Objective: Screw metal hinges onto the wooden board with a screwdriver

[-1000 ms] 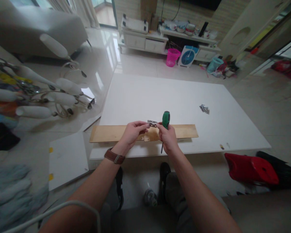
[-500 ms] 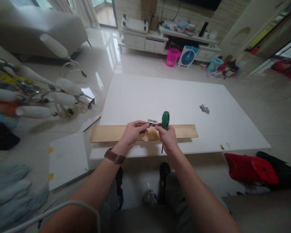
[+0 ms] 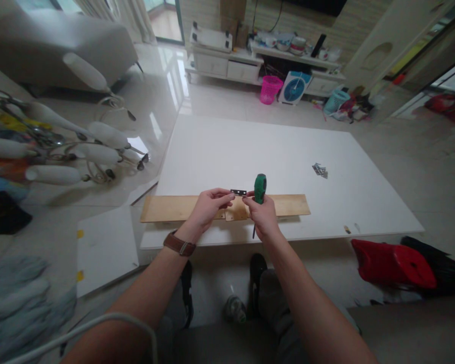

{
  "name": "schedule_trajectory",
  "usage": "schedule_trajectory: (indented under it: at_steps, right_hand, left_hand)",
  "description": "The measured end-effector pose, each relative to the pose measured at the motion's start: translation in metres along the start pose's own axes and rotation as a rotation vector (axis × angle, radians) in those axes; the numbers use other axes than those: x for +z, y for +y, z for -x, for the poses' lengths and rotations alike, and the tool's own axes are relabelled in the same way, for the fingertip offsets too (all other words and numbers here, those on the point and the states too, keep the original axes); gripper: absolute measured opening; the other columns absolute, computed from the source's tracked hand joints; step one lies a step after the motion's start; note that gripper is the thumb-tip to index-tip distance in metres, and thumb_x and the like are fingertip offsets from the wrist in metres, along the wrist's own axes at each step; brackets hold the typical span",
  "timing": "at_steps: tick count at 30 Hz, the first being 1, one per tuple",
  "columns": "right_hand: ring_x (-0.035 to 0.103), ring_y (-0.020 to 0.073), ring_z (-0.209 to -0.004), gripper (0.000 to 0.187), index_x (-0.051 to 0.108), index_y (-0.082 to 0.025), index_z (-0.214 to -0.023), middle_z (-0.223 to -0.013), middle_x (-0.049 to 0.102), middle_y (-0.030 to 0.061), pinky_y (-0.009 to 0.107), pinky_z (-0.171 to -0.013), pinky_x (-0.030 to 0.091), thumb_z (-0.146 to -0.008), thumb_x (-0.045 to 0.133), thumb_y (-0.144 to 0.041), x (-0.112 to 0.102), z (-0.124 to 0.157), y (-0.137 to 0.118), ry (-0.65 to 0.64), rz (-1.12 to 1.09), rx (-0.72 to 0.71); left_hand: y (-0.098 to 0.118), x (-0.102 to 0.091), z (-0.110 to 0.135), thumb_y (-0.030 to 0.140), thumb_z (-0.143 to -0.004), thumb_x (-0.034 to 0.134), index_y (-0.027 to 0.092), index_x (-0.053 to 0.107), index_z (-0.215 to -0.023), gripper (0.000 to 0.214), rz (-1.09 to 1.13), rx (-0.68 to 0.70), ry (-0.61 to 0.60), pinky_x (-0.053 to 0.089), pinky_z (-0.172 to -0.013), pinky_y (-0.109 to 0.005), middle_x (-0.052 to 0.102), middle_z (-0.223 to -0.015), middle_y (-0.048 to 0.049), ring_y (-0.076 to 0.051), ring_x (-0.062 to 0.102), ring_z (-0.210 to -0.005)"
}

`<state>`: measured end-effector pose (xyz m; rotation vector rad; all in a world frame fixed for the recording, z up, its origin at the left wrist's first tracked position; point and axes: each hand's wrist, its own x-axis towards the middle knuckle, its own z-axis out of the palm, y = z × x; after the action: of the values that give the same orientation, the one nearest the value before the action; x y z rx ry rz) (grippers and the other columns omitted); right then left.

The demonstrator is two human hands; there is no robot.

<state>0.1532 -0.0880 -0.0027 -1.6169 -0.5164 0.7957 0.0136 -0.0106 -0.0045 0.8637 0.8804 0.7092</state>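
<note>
Head view, hands [image 3: 207, 208] [image 3: 264, 218] on hinge [image 3: 238, 192], screwdriver [image 3: 260, 183], plank [image 3: 170, 208] along board [image 3: 250, 144] edge

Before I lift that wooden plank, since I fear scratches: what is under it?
Only the white panel shows beneath the plank. The left hand, holding a hinge, and the right hand, holding a screwdriver, cover its middle; what lies there is hidden.

small metal hinge [image 3: 238, 192], horiz., edge-on, pinched at both ends, green-handled screwdriver [image 3: 260, 185] upright, tip down, just beside
</note>
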Motion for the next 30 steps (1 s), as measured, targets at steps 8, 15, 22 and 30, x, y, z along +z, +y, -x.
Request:
schedule_trajectory:
  at_steps: [8, 15, 22, 30]
  right_hand:
    - [0.046, 0.0132, -0.059, 0.032, 0.074, -0.019, -0.084, -0.06, 0.056, -0.0055, 0.029, -0.059, 0.034, -0.063, 0.083, -0.041, -0.0003, -0.0001, 0.0001, -0.009, -0.009, 0.009]
    - [0.044, 0.0128, -0.057, 0.037, 0.074, -0.019, -0.083, -0.056, 0.054, -0.0058, 0.029, -0.058, 0.033, -0.063, 0.085, -0.048, -0.0009, 0.0015, -0.0017, -0.04, -0.004, 0.008]
    - [0.046, 0.0137, -0.056, 0.041, 0.075, -0.018, -0.084, -0.055, 0.055, -0.0046, 0.029, -0.057, 0.033, -0.063, 0.087, -0.051, 0.0, 0.0009, 0.001, -0.047, -0.006, 0.01]
    - [0.045, 0.0128, -0.057, 0.043, 0.074, -0.018, -0.082, -0.056, 0.055, -0.0048, 0.029, -0.057, 0.034, -0.061, 0.089, -0.052, -0.0002, 0.0002, -0.0005, -0.039, -0.027, 0.016]
  left_hand:
    - [-0.0007, -0.0004, -0.0005, 0.044, -0.053, 0.101, 0.012, 0.077, -0.08, 0.048, -0.02, 0.002, -0.03, 0.052, -0.071, -0.026, 0.075, -0.077, -0.0052, -0.011, 0.065, -0.067]
    - [-0.0013, -0.0005, -0.0012, 0.043, -0.058, 0.097, 0.013, 0.073, -0.076, 0.042, -0.033, 0.024, -0.019, 0.05, -0.068, -0.025, 0.068, -0.07, -0.0014, -0.009, 0.061, -0.063]
    - [0.003, 0.0006, 0.0029, 0.034, -0.063, 0.095, 0.018, 0.066, -0.102, 0.051, -0.022, 0.034, -0.005, 0.05, -0.07, -0.026, 0.07, -0.066, 0.0009, -0.012, 0.065, -0.064]
    - [-0.0008, -0.0002, -0.0002, 0.033, -0.06, 0.097, 0.014, 0.079, -0.099, 0.047, -0.138, 0.108, -0.062, 0.054, -0.077, -0.03, 0.078, -0.086, -0.0073, -0.015, 0.067, -0.078]
